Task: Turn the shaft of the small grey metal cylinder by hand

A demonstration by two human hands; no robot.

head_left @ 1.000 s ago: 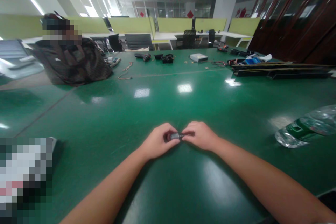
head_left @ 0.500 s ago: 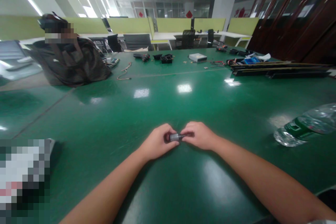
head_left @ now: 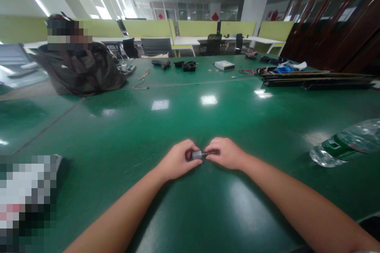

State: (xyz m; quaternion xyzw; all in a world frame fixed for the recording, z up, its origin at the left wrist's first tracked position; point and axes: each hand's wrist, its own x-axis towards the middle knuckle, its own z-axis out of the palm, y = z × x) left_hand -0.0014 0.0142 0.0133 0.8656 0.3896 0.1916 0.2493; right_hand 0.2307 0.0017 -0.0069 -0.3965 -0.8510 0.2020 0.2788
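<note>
Near the middle of the green table, my left hand (head_left: pixel 179 161) is closed around a small cylinder (head_left: pixel 196 155) with a silver-grey middle and dark ends. Its exact kind is too small to tell. Facing it, my right hand (head_left: pixel 224 153) pinches a thin dark stem (head_left: pixel 211 152) at the cylinder's right end. Stem and cylinder lie in one line and appear to meet between the two hands; whether they are one piece I cannot tell. Fingers cover parts of both.
A plastic water bottle (head_left: pixel 346 144) lies on its side at right. On the left are a pixelated box-like item (head_left: pixel 26 189) and a dark bag (head_left: pixel 86 69). Farther back sit a white box (head_left: pixel 224 65), a cord (head_left: pixel 141 81), black parts (head_left: pixel 189 66) and long black bars (head_left: pixel 317 78).
Both hands keep the same hold in nearly the same place. The view has shifted very slightly.
</note>
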